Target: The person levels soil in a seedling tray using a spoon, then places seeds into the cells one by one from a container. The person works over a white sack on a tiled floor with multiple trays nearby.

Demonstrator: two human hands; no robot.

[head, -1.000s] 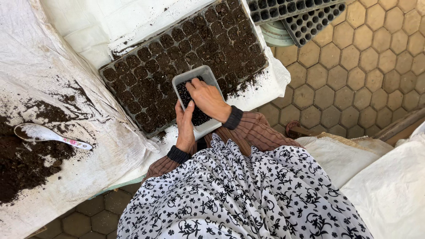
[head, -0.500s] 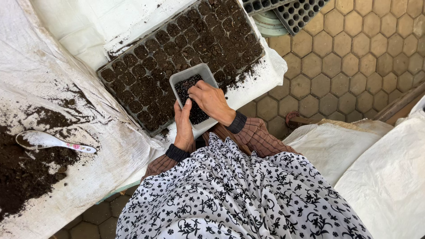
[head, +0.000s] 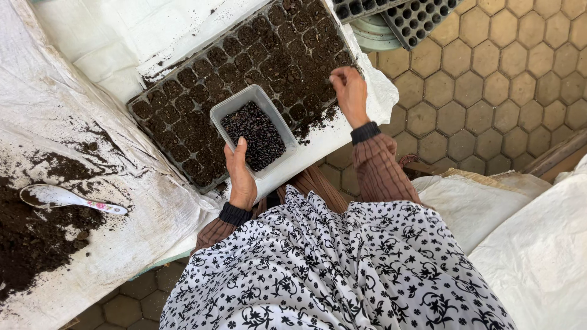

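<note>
My left hand (head: 239,177) grips the near edge of a small clear plastic tub (head: 227,113) filled with dark seeds (head: 254,134), held over a black seedling tray (head: 183,79) whose cells are packed with soil. My right hand (head: 350,91) hovers over the tray's right end, fingertips pinched together above a cell; what they pinch is too small to see. The tray rests on a white sheet.
A heap of loose soil (head: 30,238) lies at the left with a white spoon (head: 67,198) on it. Empty black cell trays (head: 416,15) sit at the top right on hexagonal paving (head: 507,79). White sacks (head: 538,250) lie at the right.
My right hand has left the tub of seeds and moved right and up to the tray's right end. The tub is now uncovered, still held by my left hand.
</note>
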